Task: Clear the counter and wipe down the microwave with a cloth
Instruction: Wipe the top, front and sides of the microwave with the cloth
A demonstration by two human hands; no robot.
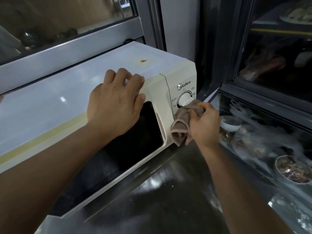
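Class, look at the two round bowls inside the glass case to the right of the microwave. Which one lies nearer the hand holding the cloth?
The small white bowl, just beyond the right hand that grips the cloth. The other, the metal bowl of dark food, sits farther right.

Microwave (160,85) cream-white casing, top pale bluish-white under glare, small orange-red mark near top's rear right corner. Door window (135,137) black. Dial (184,98) white, dark lettering around it. Cloth (181,125) plain beige-brown, no pattern. Counter (160,200) dark grey steel, pale reflections, few white specks. Small bowl (230,124) white.
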